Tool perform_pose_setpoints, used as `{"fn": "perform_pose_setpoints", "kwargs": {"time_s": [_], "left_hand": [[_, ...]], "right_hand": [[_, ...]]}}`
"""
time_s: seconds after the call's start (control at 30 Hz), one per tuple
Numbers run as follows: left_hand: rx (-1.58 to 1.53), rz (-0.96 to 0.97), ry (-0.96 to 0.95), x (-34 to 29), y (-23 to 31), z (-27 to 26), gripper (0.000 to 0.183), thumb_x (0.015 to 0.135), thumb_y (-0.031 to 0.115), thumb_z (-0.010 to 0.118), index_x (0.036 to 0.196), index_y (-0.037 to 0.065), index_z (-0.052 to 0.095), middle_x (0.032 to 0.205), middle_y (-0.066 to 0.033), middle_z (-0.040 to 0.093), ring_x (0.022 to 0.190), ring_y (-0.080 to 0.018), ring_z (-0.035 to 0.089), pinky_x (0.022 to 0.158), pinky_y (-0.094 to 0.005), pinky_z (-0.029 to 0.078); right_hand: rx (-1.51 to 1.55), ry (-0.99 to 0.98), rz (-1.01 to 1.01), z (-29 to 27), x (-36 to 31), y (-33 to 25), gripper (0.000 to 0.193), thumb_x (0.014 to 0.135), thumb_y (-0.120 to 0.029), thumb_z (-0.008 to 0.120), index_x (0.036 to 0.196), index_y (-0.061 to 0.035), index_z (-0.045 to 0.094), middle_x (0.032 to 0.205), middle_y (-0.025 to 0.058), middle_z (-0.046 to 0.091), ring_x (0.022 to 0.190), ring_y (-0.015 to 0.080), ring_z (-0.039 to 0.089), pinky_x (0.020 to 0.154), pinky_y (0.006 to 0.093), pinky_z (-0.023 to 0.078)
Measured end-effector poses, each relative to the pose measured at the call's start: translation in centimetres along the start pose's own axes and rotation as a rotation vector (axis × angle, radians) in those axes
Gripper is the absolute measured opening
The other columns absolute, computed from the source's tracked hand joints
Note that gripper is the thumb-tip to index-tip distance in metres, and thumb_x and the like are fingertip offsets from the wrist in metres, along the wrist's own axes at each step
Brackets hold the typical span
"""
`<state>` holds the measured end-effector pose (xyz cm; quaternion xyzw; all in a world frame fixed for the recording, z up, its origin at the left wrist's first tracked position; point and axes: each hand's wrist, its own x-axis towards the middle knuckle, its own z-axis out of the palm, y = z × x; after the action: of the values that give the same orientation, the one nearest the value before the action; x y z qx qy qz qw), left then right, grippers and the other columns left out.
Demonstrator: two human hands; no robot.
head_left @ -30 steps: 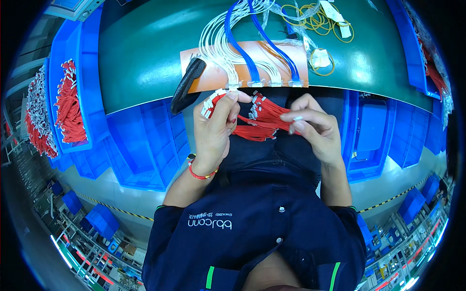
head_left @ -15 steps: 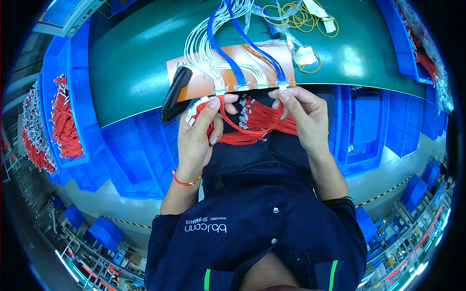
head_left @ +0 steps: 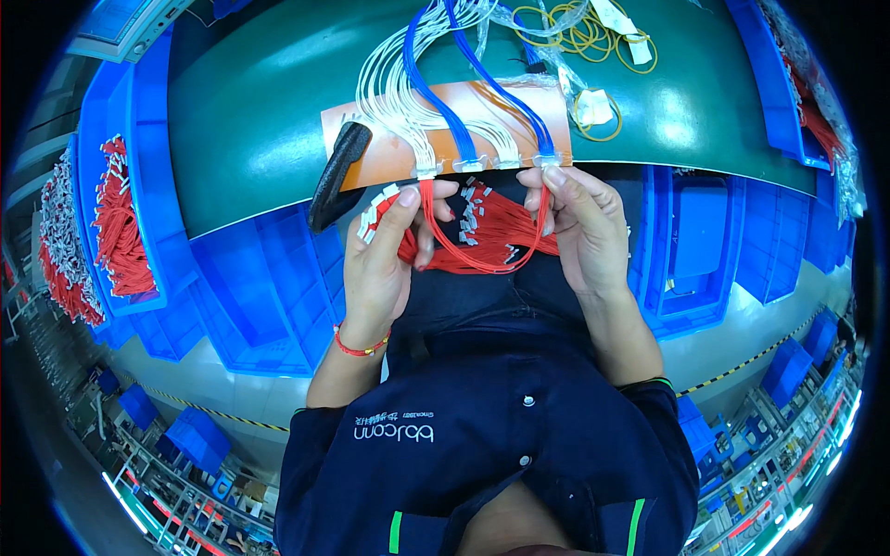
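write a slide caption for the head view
Both hands, left hand and right hand, loop a red wire under white connectors.

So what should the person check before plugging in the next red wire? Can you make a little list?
1. Red wire held at both ends: ok, it loops between the left hand and the right hand.
2. Right end lined up with the white plugs at the table edge: ok, the fingertips are right at them.
3. Left end at a plug: ok, it rises to the leftmost one.
4. Fully pushed in: cannot tell, fingers hide it.
5. Spare red wires within reach: ok, bundled on the lap.
6. Orange mat lying flat: ok.
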<state>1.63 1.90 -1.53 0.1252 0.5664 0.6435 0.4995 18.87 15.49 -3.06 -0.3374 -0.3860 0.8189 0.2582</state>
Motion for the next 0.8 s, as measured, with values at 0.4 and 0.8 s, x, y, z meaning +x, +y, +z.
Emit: {"fn": "perform_pose_setpoints", "kwargs": {"time_s": [0.4,0.8], "left_hand": [[-0.248,-0.120,-0.100,1.0,0.6,1.3,0.038,0.105,0.025,0.049,0.104,-0.007,0.068,0.067,0.0010,0.049,0.057,-0.0053,0.042,0.053,-0.0233,0.037],[-0.262,-0.316,-0.288,-1.2,0.1,1.2,0.041,0.107,0.027,0.043,0.087,-0.005,0.060,0.055,0.0063,0.029,0.047,-0.0030,0.025,0.044,-0.0237,0.021]], "right_hand": [[-1.199,-0.072,-0.410,-2.8,0.8,4.3,0.018,0.086,-0.009,0.073,0.102,-0.0012,0.069,0.091,0.0115,0.067,0.091,0.0254,0.064,0.081,0.0366,0.050],[-0.745,-0.055,-0.287,-2.3,-0.1,3.1,0.011,0.090,-0.005,0.068,0.099,0.0001,0.065,0.088,0.0060,0.064,0.079,0.0132,0.060,0.074,0.0276,0.048]]}}
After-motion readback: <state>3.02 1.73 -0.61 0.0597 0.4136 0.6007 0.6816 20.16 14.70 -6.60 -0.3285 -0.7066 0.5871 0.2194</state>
